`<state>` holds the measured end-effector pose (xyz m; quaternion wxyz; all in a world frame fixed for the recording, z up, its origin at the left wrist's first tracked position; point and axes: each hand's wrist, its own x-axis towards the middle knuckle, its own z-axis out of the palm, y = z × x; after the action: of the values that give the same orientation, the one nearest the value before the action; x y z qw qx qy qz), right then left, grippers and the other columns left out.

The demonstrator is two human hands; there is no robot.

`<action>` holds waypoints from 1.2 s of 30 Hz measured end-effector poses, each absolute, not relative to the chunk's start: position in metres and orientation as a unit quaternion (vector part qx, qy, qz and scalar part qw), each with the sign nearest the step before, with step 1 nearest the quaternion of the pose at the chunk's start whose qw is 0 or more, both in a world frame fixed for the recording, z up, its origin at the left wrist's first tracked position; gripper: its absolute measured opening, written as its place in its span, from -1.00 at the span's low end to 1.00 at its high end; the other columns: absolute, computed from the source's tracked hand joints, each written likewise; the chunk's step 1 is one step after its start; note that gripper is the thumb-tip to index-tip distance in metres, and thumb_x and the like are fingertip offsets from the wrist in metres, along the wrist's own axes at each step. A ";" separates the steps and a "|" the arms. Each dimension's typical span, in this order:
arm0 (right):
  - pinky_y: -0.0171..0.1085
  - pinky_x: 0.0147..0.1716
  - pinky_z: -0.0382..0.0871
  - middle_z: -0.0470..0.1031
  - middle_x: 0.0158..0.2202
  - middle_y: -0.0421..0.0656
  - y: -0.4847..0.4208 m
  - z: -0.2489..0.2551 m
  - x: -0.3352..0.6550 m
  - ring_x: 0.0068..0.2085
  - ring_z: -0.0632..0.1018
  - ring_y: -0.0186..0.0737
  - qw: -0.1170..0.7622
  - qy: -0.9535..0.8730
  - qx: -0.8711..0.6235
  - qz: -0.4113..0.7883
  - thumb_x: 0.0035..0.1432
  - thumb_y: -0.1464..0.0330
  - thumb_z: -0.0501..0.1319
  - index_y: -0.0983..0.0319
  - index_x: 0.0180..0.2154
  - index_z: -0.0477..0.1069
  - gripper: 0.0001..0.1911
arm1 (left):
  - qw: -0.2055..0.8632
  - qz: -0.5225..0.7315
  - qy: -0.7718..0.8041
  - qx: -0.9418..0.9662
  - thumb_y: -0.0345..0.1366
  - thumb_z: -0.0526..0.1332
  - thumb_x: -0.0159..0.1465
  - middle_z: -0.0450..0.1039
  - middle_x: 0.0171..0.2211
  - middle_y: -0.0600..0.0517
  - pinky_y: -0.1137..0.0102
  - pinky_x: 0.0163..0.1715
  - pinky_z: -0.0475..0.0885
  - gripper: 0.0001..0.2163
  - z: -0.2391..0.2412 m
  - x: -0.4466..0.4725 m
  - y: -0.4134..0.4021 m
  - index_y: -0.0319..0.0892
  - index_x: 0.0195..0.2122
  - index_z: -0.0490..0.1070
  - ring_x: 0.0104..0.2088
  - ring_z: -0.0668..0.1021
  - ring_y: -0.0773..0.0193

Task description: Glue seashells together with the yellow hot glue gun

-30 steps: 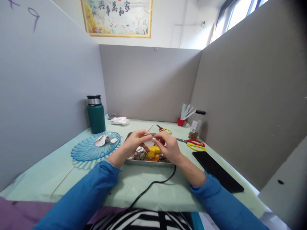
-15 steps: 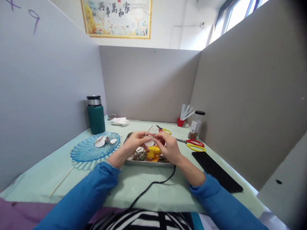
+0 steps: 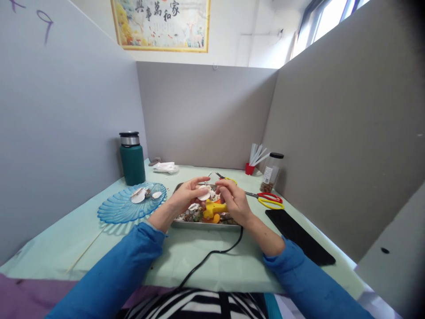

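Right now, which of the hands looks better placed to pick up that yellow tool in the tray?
Probably the right hand: it is close to the right end of the yellow tool, and nothing clearly shows in its grip. The left hand holds a white shell, so it seems less free.

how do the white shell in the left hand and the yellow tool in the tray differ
The white shell is small and roundish; the yellow tool is longer and chunkier. The left hand holds the shell; the tool lies in the tray.
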<state>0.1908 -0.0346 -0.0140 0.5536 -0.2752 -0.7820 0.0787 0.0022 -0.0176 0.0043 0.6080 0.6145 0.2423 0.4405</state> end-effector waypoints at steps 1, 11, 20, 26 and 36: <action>-0.29 -0.35 0.38 0.43 -0.30 -0.14 -0.035 -0.013 0.191 -0.39 0.44 -0.32 0.558 -0.780 -0.270 0.085 0.29 0.34 0.00 0.19 -0.04 0.30 -0.76 | 0.619 0.429 0.230 0.617 -0.23 0.36 0.05 0.39 -0.44 0.06 0.45 -0.51 0.42 -0.44 0.005 0.002 -0.019 -0.18 0.08 0.28 -0.54 0.45 0.41; -0.31 -0.35 0.37 0.41 -0.24 -0.10 -0.038 -0.007 0.187 -0.25 0.44 -0.27 0.496 -0.836 -0.203 0.121 0.21 0.33 0.12 0.22 -0.24 0.39 -0.88 | 0.667 0.338 0.209 0.630 -0.01 0.20 0.16 0.38 -0.50 0.06 0.45 -0.59 0.37 -0.43 0.003 0.003 -0.022 -0.14 0.16 0.21 -0.69 0.33 0.47; -0.35 -0.52 0.19 0.35 -0.54 -0.25 -0.034 -0.012 0.187 -0.52 0.31 -0.36 0.481 -0.814 -0.305 0.114 0.23 0.26 0.11 0.23 -0.36 0.40 -0.80 | 0.481 0.471 0.311 0.671 -0.07 0.30 0.06 0.51 -0.30 -0.04 0.45 -0.38 0.39 -0.61 0.001 0.007 -0.015 -0.23 -0.17 0.51 -0.35 0.50 0.29; -0.34 -0.52 0.20 0.41 -0.52 -0.22 -0.034 -0.012 0.186 -0.51 0.35 -0.34 0.486 -0.808 -0.327 0.063 0.19 0.23 0.16 0.23 -0.33 0.43 -0.79 | 0.501 0.496 0.300 0.643 -0.19 0.37 0.00 0.53 -0.40 0.01 0.43 -0.35 0.37 -0.74 0.001 0.007 -0.016 -0.23 -0.34 0.53 -0.40 0.49 0.32; -0.34 -0.47 0.22 0.41 -0.52 -0.21 -0.035 -0.011 0.188 -0.49 0.37 -0.34 0.496 -0.808 -0.319 0.006 0.22 0.32 0.12 0.24 -0.43 0.40 -0.80 | 0.501 0.496 0.280 0.651 -0.20 0.35 0.03 0.50 -0.39 0.02 0.45 -0.32 0.38 -0.73 0.003 0.008 -0.019 -0.23 -0.29 0.48 -0.38 0.50 0.34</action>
<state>0.1878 -0.0351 -0.0109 0.4957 -0.3195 -0.8076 0.0062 0.0079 -0.0189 0.0028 0.5012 0.6515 0.2798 0.4960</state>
